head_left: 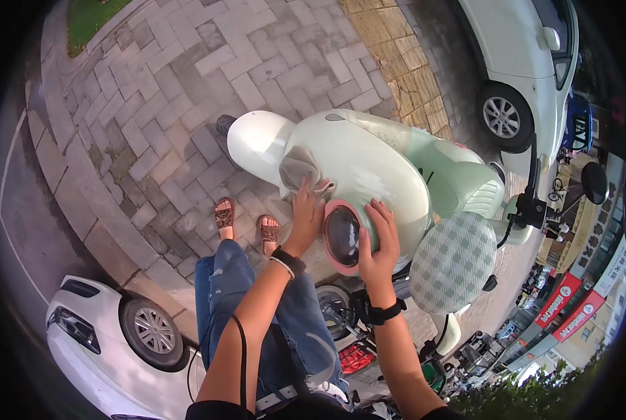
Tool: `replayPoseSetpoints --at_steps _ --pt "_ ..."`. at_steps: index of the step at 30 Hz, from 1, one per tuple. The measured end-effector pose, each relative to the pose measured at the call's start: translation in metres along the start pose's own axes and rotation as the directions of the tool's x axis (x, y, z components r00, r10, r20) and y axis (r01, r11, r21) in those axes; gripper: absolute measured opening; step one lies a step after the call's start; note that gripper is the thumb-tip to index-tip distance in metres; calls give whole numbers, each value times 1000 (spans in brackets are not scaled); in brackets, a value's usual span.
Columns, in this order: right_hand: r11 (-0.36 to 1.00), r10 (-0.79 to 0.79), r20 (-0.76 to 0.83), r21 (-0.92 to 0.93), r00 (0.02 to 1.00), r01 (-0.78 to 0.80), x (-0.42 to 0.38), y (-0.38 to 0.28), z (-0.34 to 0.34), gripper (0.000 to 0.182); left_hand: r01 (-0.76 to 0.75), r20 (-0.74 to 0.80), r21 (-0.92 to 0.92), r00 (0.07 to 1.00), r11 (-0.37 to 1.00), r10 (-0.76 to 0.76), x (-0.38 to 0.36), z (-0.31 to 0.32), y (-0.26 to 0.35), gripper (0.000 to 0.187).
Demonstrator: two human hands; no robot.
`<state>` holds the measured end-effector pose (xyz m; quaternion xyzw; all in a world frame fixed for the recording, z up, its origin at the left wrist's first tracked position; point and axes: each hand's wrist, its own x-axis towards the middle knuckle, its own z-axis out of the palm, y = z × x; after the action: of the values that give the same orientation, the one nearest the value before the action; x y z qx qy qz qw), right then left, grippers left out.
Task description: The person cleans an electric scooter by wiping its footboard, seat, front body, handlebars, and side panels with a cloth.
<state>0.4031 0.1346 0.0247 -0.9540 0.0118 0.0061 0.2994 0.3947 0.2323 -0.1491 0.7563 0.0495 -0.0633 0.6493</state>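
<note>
A pale green scooter [369, 164] fills the middle of the view. My left hand [308, 210] presses a grey-brown cloth [299, 166] against its front panel, near the white front fender [258, 142]. Beside it, my right hand [381, 252] rests with spread fingers on the housing of the round headlight [342, 236], which has a pink rim. The right hand holds nothing. A green checked cover [453, 263] sits at the handlebar side of the scooter.
White cars stand at the upper right [509, 42] and lower left [110, 364]. My sandalled feet are on the paving [187, 91] beside the scooter. A black mirror [595, 183] sticks out at the right. Parked two-wheelers and shopfronts are farther off.
</note>
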Motion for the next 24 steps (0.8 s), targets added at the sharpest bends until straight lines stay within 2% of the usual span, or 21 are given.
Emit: replayPoseSetpoints --at_steps 1,6,9,10,12,14,16,18,21,23,24 --pt "1000 15 22 -23 1000 -14 1 0 0 34 -23 3 94 1000 995 23 8 -1 -2 38" --pt "997 74 58 -17 996 -73 3 -6 0 34 -48 -109 121 992 991 62 74 -6 -14 34" --pt "995 86 82 -47 993 -83 0 -5 0 35 -33 -16 94 999 995 34 120 -6 -16 32" --pt "995 95 69 -50 993 -92 0 -5 0 35 -14 -26 84 1000 996 16 116 -11 -16 32" --pt "994 85 56 -75 995 -81 -1 -6 1 36 -111 99 -98 988 989 121 102 -22 -11 31" --pt "992 98 62 -89 993 -92 -3 -6 0 36 -87 161 -178 980 980 116 60 -30 -4 31" --pt "991 100 61 -98 993 -94 -3 -7 1 37 36 229 -240 973 970 20 7 -35 -1 30" --pt "989 103 71 -113 992 -95 -2 -8 -1 38 153 246 -227 965 962 -96 -44 -19 -7 32" --pt "986 106 105 -143 989 -91 0 -9 -3 39 194 250 -199 958 961 -142 -46 -14 -2 38" --pt "987 79 114 -146 990 -62 0 -5 -4 40 163 231 -161 965 973 -123 -27 -13 -8 43" --pt "988 72 113 -148 991 -54 1 -5 -4 40 84 240 -133 970 988 -50 -13 -18 -12 42"
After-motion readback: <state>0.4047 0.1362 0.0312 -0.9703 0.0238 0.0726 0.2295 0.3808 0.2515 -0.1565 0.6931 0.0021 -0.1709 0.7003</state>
